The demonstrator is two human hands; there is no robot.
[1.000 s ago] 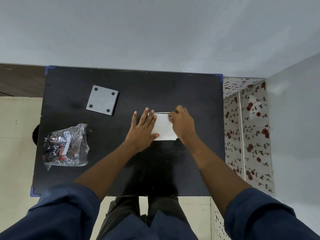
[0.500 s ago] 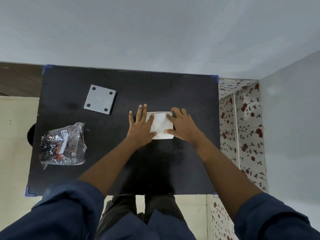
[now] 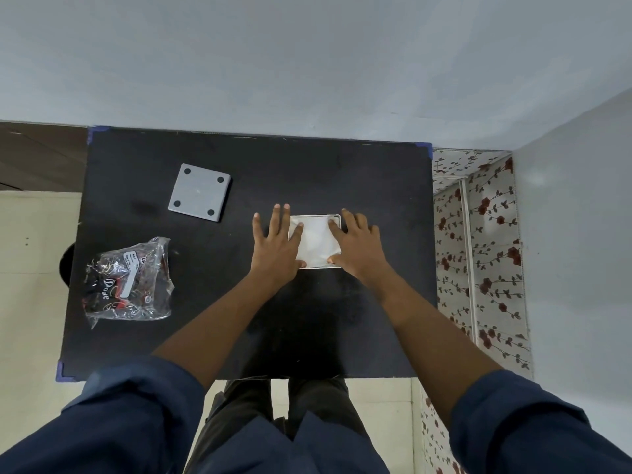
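A white square piece (image 3: 316,241), folded flat like paper or a napkin, lies on the black table (image 3: 239,159) right of centre. My left hand (image 3: 275,244) lies flat with spread fingers, covering the piece's left edge. My right hand (image 3: 357,246) lies flat on its right edge, thumb near the front right corner. Both hands press it down with straight fingers.
A grey square plate (image 3: 199,192) with dark dots at its corners lies at the back left. A crinkled clear plastic packet (image 3: 128,280) with dark contents lies at the left. A wall runs behind the table, a floral-patterned surface (image 3: 478,251) to the right.
My right hand went from curled at the piece's far right corner to flat on its right side. My left hand slid a little left, uncovering more of the white piece.
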